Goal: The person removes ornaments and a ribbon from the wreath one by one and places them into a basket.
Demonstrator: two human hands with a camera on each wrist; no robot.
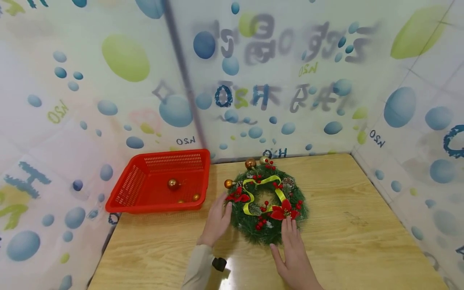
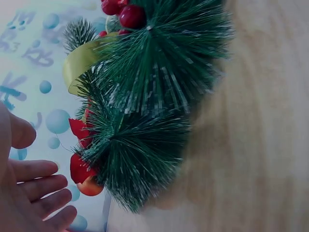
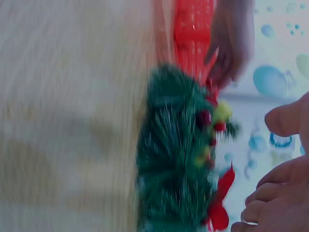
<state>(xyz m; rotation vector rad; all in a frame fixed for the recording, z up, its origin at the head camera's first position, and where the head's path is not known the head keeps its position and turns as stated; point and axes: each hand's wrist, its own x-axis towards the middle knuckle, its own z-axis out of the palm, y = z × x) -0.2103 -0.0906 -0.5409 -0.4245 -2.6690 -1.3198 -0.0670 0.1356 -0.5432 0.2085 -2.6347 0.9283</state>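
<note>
A green Christmas wreath [image 1: 250,231] lies flat on the wooden table, trimmed with a yellow ribbon [image 1: 247,197], red berries, pinecones and two red fabric flowers [image 1: 284,210]. Three bauble balls sit along its upper left edge: an orange one [image 1: 228,183], a brown one [image 1: 250,163] and a pale gold one [image 1: 264,160]. My left hand [image 1: 216,220] is at the wreath's left side, fingers extended near the left flower. Close to the lower right flower are the straight fingertips of my right hand [image 1: 294,251], its thumb spread apart. Neither hand grips anything.
Left of the wreath stands a red plastic basket [image 1: 125,189] with a bronze bauble [image 1: 173,184] and smaller gold ones [image 1: 196,197] inside. The wooden table [image 1: 362,241] meets patterned curtain walls [image 1: 290,100] at the back and sides.
</note>
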